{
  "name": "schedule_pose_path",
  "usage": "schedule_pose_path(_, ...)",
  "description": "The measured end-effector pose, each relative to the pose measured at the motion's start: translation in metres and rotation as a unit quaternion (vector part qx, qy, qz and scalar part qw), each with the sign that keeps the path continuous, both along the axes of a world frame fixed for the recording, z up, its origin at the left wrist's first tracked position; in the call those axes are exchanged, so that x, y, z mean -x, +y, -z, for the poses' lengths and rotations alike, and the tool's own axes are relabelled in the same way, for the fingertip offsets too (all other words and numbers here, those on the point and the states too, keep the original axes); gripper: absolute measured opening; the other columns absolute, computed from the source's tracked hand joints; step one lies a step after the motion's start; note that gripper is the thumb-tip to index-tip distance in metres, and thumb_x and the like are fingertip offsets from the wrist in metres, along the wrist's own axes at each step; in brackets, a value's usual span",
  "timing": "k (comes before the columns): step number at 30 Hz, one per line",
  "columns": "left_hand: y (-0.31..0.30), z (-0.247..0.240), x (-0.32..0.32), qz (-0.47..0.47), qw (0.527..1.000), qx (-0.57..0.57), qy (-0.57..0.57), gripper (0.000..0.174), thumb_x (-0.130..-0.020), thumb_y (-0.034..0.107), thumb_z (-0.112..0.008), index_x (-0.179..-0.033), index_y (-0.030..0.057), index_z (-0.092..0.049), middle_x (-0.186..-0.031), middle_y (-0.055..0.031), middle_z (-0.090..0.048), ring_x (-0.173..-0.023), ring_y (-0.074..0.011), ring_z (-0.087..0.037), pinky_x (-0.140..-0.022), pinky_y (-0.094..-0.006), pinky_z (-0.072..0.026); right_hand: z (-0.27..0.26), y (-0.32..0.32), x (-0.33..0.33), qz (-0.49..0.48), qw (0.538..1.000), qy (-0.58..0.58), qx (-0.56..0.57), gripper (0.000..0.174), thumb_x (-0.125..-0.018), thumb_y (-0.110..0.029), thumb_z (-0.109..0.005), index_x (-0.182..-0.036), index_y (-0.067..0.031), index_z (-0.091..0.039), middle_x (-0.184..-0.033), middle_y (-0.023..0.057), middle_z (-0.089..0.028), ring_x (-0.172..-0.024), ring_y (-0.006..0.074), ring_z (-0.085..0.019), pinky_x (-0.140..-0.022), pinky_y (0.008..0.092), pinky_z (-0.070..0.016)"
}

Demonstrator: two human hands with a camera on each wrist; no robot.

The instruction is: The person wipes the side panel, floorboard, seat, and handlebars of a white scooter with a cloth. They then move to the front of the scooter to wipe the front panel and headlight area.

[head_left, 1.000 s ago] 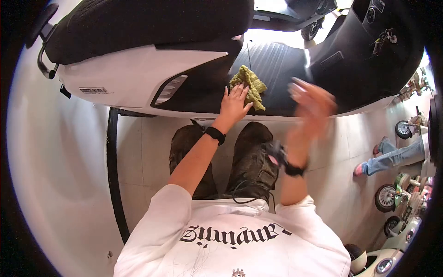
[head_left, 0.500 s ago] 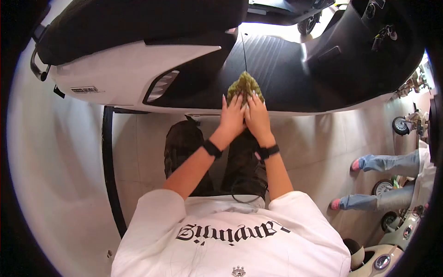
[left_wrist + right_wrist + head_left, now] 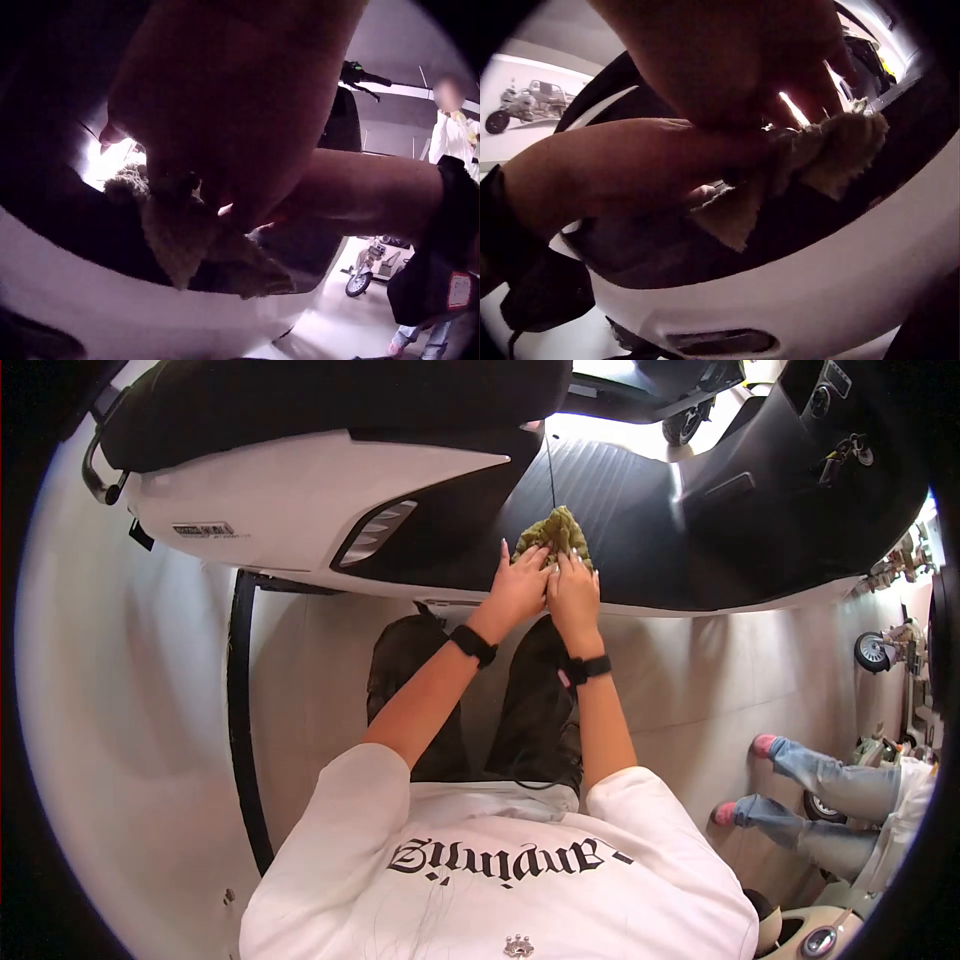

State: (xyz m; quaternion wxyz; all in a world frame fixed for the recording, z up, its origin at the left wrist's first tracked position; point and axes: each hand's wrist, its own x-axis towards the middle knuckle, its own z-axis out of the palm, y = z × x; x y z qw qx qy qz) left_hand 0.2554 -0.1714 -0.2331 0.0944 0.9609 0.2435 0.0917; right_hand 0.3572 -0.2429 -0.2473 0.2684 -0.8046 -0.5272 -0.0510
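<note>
Side by side over a yellow-green fuzzy cloth point(image 3: 558, 526), both hands work close to the near edge of a scooter's black footboard point(image 3: 640, 525). The left hand point(image 3: 515, 590) grips the left part of the cloth, and the right hand point(image 3: 574, 600) holds its right part. Between the fingers the cloth bunches into ridges, with a peak toward the far side. In the left wrist view, corners of the cloth point(image 3: 176, 236) stick out below the dark hand. The right wrist view has the cloth point(image 3: 847, 154) gathered under the fingers, its thumb side partly hidden.
The scooter's black seat point(image 3: 330, 410) and white side panel point(image 3: 260, 510) lie to the left. Keys point(image 3: 850, 450) hang at the front panel. At the right, a person in jeans point(image 3: 830, 775) stands near other parked scooters. A black strip point(image 3: 243, 730) runs along the floor.
The right hand has come down from the air on the right onto the cloth beside the left hand. The cloth, spread loosely before, is now bunched. The bystander's legs have shifted.
</note>
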Motion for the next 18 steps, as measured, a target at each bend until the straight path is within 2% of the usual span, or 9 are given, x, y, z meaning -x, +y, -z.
schedule_pose_path(2,-0.015,-0.007,0.021,0.002,0.999,-0.003,0.047,0.047,-0.083,0.027,-0.058,-0.126,0.0096,-0.049,-0.141,-0.0107,-0.036,-0.132,-0.0239,-0.033,-0.104,-0.0655,-0.0159,-0.005,-0.017,0.02,-0.003,1.0,0.007,0.028,0.034,-0.087,-0.016,-0.051,-0.116,0.0004,-0.054,-0.122,0.0183,-0.053,-0.116,0.032,-0.049,-0.099,0.0527,-0.0344)
schedule_pose_path(3,-0.02,0.0,0.034,0.008,1.0,-0.013,-0.006,0.048,-0.083,0.026,-0.058,-0.126,0.0085,-0.049,-0.138,-0.0107,-0.04,-0.131,-0.0238,-0.035,-0.103,-0.0661,-0.0146,-0.003,-0.023,0.027,-0.009,1.0,0.004,0.026,0.034,-0.087,-0.016,-0.051,-0.116,0.0004,-0.054,-0.122,0.0183,-0.053,-0.116,0.032,-0.049,-0.099,0.0527,-0.0344)
schedule_pose_path(6,-0.027,-0.001,0.062,-0.044,0.999,-0.027,0.008,0.05,-0.081,0.027,-0.059,-0.126,0.0076,-0.048,-0.135,-0.0107,-0.042,-0.128,-0.0237,-0.037,-0.104,-0.0662,-0.0146,0.002,-0.027,0.047,-0.029,0.999,-0.006,0.024,0.039,-0.085,-0.015,-0.054,-0.122,-0.0007,-0.05,-0.13,0.0186,-0.047,-0.123,0.0326,-0.043,-0.101,0.0531,-0.0315)
schedule_pose_path(9,-0.021,-0.004,0.088,-0.136,0.99,-0.038,0.022,0.052,-0.082,0.021,-0.057,-0.129,0.0064,-0.044,-0.134,-0.0111,-0.043,-0.126,-0.0247,-0.04,-0.106,-0.0597,-0.019,0.002,-0.005,0.071,-0.167,0.985,-0.025,0.037,0.052,-0.081,-0.014,-0.057,-0.129,-0.0006,-0.043,-0.138,0.021,-0.036,-0.13,0.0348,-0.032,-0.103,0.054,-0.0274)
schedule_pose_path(11,-0.014,0.003,0.109,-0.186,0.982,-0.039,0.01,0.053,-0.082,0.019,-0.057,-0.131,0.0058,-0.043,-0.134,-0.0113,-0.042,-0.126,-0.0255,-0.04,-0.107,-0.0563,-0.0208,0.007,0.016,0.092,-0.199,0.979,-0.025,0.025,0.054,-0.08,-0.013,-0.057,-0.13,-0.0015,-0.041,-0.139,0.0205,-0.034,-0.132,0.0343,-0.03,-0.104,0.0546,-0.0264)
schedule_pose_path(12,-0.016,0.007,0.119,-0.208,0.975,-0.068,-0.03,0.052,-0.079,0.016,-0.057,-0.128,0.0046,-0.045,-0.132,-0.0117,-0.044,-0.126,-0.026,-0.039,-0.108,-0.0517,-0.0226,0.009,0.023,0.1,-0.223,0.974,-0.026,0.013,0.056,-0.08,-0.013,-0.057,-0.132,-0.0023,-0.04,-0.141,0.02,-0.032,-0.133,0.0337,-0.028,-0.104,0.0553,-0.0255)
schedule_pose_path(13,-0.018,0.011,0.123,-0.228,0.966,-0.096,-0.07,0.052,-0.077,0.014,-0.058,-0.126,0.0034,-0.046,-0.13,-0.0121,-0.046,-0.126,-0.0266,-0.039,-0.108,-0.047,-0.0244,0.011,0.025,0.106,-0.224,0.974,-0.027,0.012,0.056,-0.08,-0.013,-0.057,-0.132,-0.0023,-0.04,-0.141,0.02,-0.032,-0.133,0.0337,-0.028,-0.104,0.0553,-0.0255)
schedule_pose_path(16,-0.027,0.013,0.125,-0.231,0.964,-0.107,-0.073,0.052,-0.076,0.012,-0.056,-0.126,-0.0005,-0.045,-0.13,-0.0169,-0.045,-0.125,-0.0299,-0.039,-0.107,-0.0468,-0.0268,0.014,0.014,0.114,-0.217,0.976,-0.031,-0.011,0.057,-0.079,-0.012,-0.056,-0.133,-0.0036,-0.039,-0.141,0.0168,-0.032,-0.134,0.0311,-0.028,-0.104,0.0565,-0.0241)
schedule_pose_path(18,-0.023,0.017,0.107,-0.203,0.974,-0.06,-0.081,0.054,-0.077,0.011,-0.055,-0.128,-0.002,-0.042,-0.132,-0.0192,-0.042,-0.126,-0.0321,-0.038,-0.107,-0.0469,-0.0261,0.009,0.0,0.1,-0.177,0.982,-0.041,0.045,0.056,-0.079,-0.015,-0.058,-0.132,-0.0032,-0.042,-0.142,0.0144,-0.033,-0.134,0.0275,-0.028,-0.105,0.0562,-0.0227)
